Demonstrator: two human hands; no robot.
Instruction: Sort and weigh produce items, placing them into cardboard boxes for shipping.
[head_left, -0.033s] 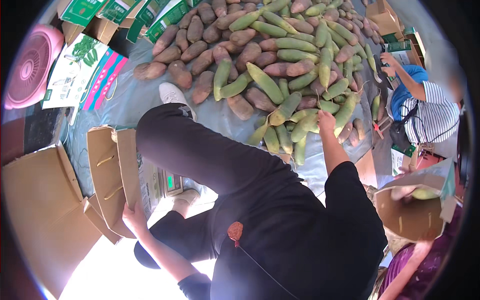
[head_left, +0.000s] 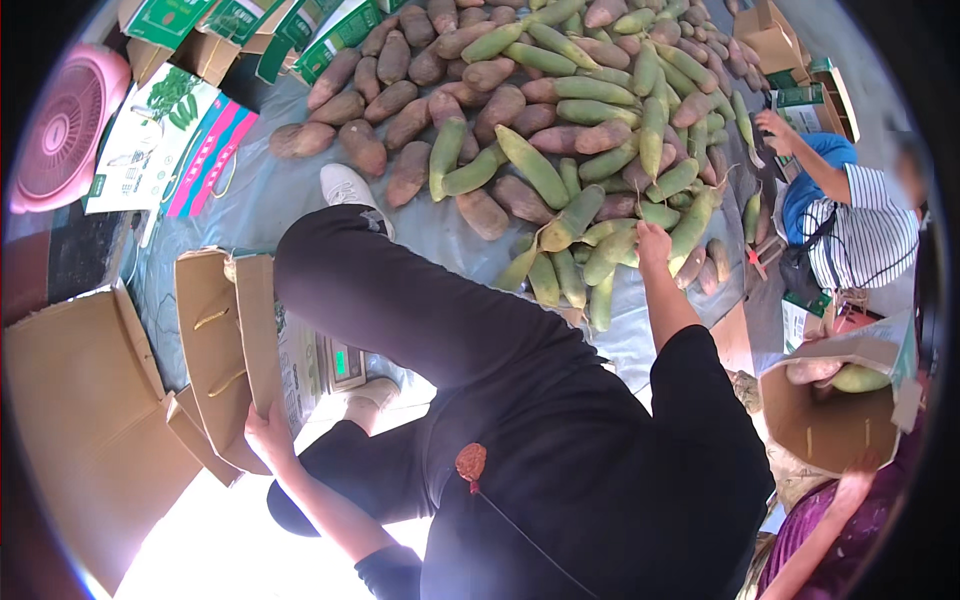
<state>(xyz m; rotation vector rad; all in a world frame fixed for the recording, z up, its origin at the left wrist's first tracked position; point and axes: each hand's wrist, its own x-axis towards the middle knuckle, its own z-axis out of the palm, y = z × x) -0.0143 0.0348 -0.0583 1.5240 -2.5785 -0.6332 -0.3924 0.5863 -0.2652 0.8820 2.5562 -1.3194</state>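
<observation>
My right hand [head_left: 654, 243] reaches into the near edge of a large pile, its fingers closed on the end of a green radish [head_left: 609, 254]. More green radishes [head_left: 532, 168] lie around it, mixed with dusty reddish radishes [head_left: 362, 146]. On the left, my left hand [head_left: 268, 435] grips the near edge of an open cardboard box [head_left: 210, 330] with cord handles, its fingers partly hidden by the cardboard. That box stands beside my leg, against a scale [head_left: 345, 362] with a lit green display.
A large cardboard flap [head_left: 85, 410] spreads at far left. Behind are a pink fan [head_left: 70, 130] and printed cartons [head_left: 150, 140]. At right, one person in a striped shirt [head_left: 865, 230] sits by the pile; another's hands hold a carton [head_left: 825, 425] with radishes inside.
The other person's carton at lower right has shifted slightly right and down, and the radishes inside show more clearly. My two hands have stayed in place.
</observation>
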